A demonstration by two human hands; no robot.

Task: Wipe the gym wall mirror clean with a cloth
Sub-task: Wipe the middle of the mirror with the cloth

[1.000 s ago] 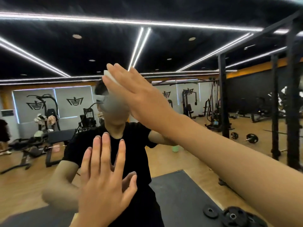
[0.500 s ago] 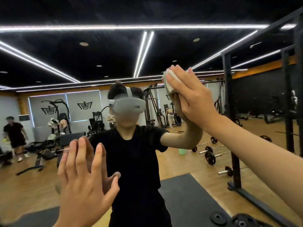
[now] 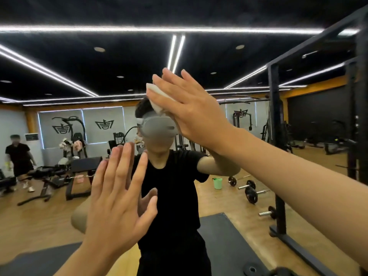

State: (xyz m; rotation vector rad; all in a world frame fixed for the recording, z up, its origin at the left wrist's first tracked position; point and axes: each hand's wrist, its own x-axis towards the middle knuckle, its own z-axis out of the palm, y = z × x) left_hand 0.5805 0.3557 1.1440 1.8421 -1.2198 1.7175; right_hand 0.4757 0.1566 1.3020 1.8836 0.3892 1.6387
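The wall mirror (image 3: 249, 56) fills almost the whole view and reflects the gym and me in a black shirt. My right hand (image 3: 187, 104) lies flat against the glass at upper centre, straight fingers pressing a folded white cloth (image 3: 157, 100) onto it; only the cloth's left edge shows past the fingers. My left hand (image 3: 119, 192) is spread flat on the mirror lower down, left of centre, holding nothing.
A black rack frame (image 3: 276, 156) stands at the right, close to the mirror. Weight plates (image 3: 256, 268) lie on a dark mat (image 3: 229, 246) at the bottom right. In the reflection are benches, dumbbells, a green bucket (image 3: 217, 183) and a person (image 3: 19, 158) walking at far left.
My right hand swept the cloth to the right across the glass, then back left and a little up. My left hand stays flat on the mirror. The reflected person walked in from the left.
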